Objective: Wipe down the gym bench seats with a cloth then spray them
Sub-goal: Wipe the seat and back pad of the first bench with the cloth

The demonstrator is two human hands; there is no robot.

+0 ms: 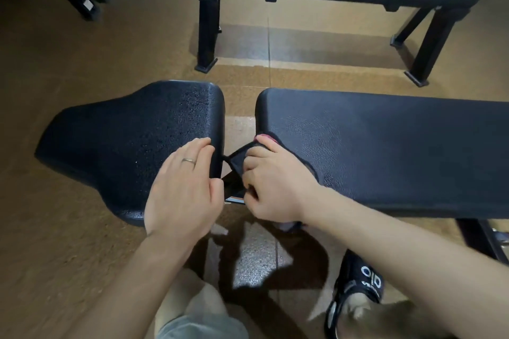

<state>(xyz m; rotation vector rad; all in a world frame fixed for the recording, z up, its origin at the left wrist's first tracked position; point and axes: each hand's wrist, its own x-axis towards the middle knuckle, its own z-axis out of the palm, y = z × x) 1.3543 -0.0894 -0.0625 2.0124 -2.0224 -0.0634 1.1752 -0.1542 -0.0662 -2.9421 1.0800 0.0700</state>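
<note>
From my end, the seat pad sits far left, wet with droplets. My left hand lies flat on its right edge, grip relaxed with fingers straight, holding nothing. Just right of that, the dark cloth hangs in the gap between the pads, bunched in my right hand, grip curled tight round it at the long worktop pad's near end.

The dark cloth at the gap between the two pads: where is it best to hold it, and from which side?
Grip the bunched near part of the cloth, from the near side, where the right hand already pinches it; its far edge lies flat on the long pad.
</note>
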